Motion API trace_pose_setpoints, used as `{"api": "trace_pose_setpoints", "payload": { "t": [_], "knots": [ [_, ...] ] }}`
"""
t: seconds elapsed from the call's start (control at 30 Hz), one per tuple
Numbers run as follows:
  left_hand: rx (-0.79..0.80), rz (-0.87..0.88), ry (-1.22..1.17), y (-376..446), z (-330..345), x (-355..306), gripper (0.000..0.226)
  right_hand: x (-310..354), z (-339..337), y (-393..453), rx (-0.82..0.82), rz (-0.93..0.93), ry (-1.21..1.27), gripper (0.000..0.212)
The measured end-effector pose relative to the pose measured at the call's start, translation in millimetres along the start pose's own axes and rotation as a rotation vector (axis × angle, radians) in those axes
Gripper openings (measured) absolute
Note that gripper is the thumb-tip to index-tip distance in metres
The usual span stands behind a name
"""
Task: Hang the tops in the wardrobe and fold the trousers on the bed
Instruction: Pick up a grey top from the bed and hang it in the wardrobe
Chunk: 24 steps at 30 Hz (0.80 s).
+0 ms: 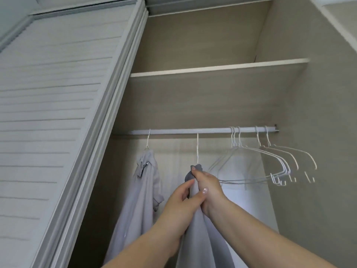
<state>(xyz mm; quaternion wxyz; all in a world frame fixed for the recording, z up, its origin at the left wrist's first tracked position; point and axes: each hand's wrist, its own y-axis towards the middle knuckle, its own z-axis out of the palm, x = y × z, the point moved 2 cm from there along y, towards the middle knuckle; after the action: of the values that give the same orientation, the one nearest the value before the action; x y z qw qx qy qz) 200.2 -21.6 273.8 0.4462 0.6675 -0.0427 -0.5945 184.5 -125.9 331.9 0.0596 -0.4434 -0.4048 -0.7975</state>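
Gripping grey top (195,225), both hands (185,202)

Bare forearms, no sleeves, pale polished nails

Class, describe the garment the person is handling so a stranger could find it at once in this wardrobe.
Find the white rail under the wardrobe shelf. The grey top hangs from the second hook from the left, near mid-rail. Unlike the pale top hanging free on its left and the bare hangers on its right, the left hand and right hand grip it.
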Motion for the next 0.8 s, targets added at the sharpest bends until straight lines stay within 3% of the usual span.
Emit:
{"api": "trace_pose_setpoints", "payload": {
  "t": [0.23,0.4,0.53,0.8],
  "knots": [
    [-0.026,0.072,0.096,74,-23,12,0.044,-1,31,87,0.059,-0.089,0.003,0.018],
    [-0.117,0.266,0.341,113,-36,-2,0.022,6,58,151,0.043,-0.180,-0.031,0.018],
    [-0.202,0.344,0.500,144,-50,-17,0.026,11,90,196,0.087,-0.186,-0.051,0.019],
    [-0.299,0.289,0.659,182,-77,-11,0.030,-17,125,244,0.178,-0.080,-0.166,0.030]
  ]
}}
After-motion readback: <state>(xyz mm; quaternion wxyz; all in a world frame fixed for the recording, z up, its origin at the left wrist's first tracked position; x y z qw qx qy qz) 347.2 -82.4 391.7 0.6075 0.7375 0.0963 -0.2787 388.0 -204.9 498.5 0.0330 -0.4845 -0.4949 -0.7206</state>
